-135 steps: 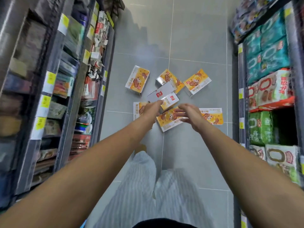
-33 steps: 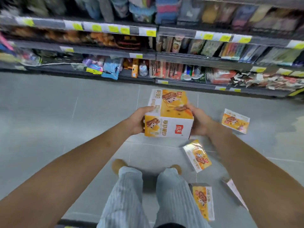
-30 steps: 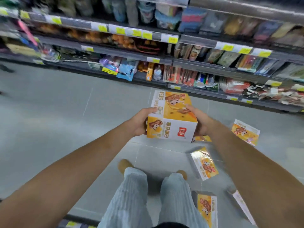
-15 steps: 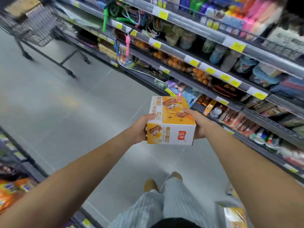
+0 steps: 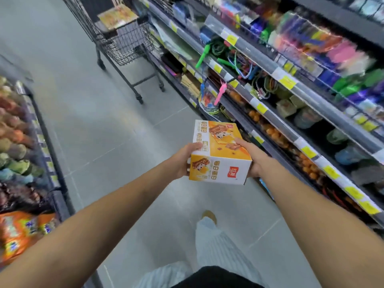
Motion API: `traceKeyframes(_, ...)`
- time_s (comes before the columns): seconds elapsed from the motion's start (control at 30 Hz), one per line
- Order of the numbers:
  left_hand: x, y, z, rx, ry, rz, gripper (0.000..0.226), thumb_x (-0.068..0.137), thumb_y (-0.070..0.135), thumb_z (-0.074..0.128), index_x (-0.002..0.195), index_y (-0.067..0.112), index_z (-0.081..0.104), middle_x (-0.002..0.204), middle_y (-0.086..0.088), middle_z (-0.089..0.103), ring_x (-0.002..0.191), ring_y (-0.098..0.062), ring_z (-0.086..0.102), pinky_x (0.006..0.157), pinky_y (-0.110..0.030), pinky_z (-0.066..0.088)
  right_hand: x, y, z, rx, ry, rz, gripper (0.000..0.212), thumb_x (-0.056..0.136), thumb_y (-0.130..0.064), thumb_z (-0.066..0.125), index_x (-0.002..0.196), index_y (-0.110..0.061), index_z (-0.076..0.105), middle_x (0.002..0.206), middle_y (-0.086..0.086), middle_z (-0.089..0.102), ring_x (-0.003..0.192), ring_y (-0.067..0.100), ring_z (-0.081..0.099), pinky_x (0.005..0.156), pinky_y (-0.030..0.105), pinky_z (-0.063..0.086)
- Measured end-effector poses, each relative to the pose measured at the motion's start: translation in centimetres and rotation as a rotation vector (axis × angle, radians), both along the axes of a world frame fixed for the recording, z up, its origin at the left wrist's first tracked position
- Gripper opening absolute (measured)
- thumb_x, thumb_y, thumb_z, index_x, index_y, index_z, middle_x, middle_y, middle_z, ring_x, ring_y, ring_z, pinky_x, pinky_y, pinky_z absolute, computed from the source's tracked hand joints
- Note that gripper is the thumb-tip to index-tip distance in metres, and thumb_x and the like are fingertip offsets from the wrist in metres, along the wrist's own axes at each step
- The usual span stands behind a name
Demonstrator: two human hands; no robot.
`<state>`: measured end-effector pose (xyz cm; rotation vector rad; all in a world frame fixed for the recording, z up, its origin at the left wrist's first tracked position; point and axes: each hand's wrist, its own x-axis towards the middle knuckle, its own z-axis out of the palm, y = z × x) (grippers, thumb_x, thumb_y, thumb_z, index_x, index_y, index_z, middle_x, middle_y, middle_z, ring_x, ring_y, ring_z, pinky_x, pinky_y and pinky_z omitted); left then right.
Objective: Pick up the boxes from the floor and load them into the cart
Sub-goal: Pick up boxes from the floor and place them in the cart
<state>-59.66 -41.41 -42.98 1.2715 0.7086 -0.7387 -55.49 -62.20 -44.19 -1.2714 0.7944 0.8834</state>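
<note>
Grey floor tiles (image 5: 87, 125) run between stocked shelves (image 5: 291, 84) on the right and more goods at the left edge. At the centre of the frame, the left hand (image 5: 182, 161) and right hand (image 5: 253, 161) grasp 1 orange-and-white box (image 5: 218, 154) from either side, holding it above the floor. Well apart, at upper centre-left, stands a wire cart (image 5: 124, 44) with an orange pack (image 5: 117, 17) inside.
</note>
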Motion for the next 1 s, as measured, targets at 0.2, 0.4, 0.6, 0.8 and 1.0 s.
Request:
traceKeyframes(0.2, 7.7, 4.7, 0.7, 0.002, -0.027, 0.136, 0.029, 0.092, 0.037, 0.05, 0.115, 0.02, 0.056, 0.114, -0.007, 0.064, 0.107, -0.028, 0.059, 0.094, -0.044, 0.047, 11.0, 5.9, 0.6, -0.048, -0.051, 0.159, 0.041, 0.083, -0.053, 0.065, 0.108, -0.021, 0.068, 0.092, 0.01, 0.075, 0.085, 0.029, 0.068, 0.101, 0.046, 0.045)
traceKeyframes(0.4, 13.2, 11.8, 0.6, 0.026, -0.053, 0.216, 0.042, 0.091, 0.04, 0.051, 0.128, 0.02, 0.051, 0.123, -0.01, 0.063, 0.116, -0.032, 0.057, 0.1, -0.05, 0.044, 18.8, 13.8, 0.2, -0.074, -0.099, 0.276, 0.032, 0.082, -0.049, 0.068, 0.09, -0.018, 0.068, 0.077, 0.009, 0.076, 0.081, 0.028, 0.067, 0.099, 0.046, 0.047)
traceKeyframes(0.6, 21.4, 22.6, 0.9, 0.053, -0.108, 0.223, 0.036, 0.091, 0.041, 0.051, 0.121, 0.022, 0.053, 0.118, -0.01, 0.066, 0.114, -0.032, 0.058, 0.097, -0.049, 0.047, 27.8, 24.8, 0.1, -0.067, -0.116, 0.294, 0.033, 0.081, -0.048, 0.069, 0.094, -0.018, 0.067, 0.078, 0.009, 0.074, 0.073, 0.028, 0.068, 0.079, 0.041, 0.053)
traceKeyframes(0.8, 30.4, 33.8, 2.8, 0.092, -0.156, 0.236, 0.041, 0.091, 0.039, 0.05, 0.129, 0.02, 0.049, 0.12, -0.011, 0.065, 0.114, -0.032, 0.058, 0.09, -0.046, 0.049, 36.2, 36.1, 1.8, -0.007, -0.165, 0.245, 0.035, 0.085, -0.05, 0.064, 0.098, -0.017, 0.067, 0.087, 0.011, 0.074, 0.078, 0.029, 0.068, 0.087, 0.043, 0.051)
traceKeyframes(1.0, 37.8, 41.8, 3.9, 0.104, -0.176, 0.264, 0.031, 0.092, 0.036, 0.048, 0.118, 0.019, 0.054, 0.118, -0.013, 0.065, 0.113, -0.032, 0.06, 0.094, -0.046, 0.048, 43.4, 44.5, 2.9, 0.036, -0.194, 0.196, 0.034, 0.086, -0.049, 0.062, 0.1, -0.019, 0.067, 0.08, 0.01, 0.075, 0.068, 0.027, 0.07, 0.079, 0.039, 0.052)
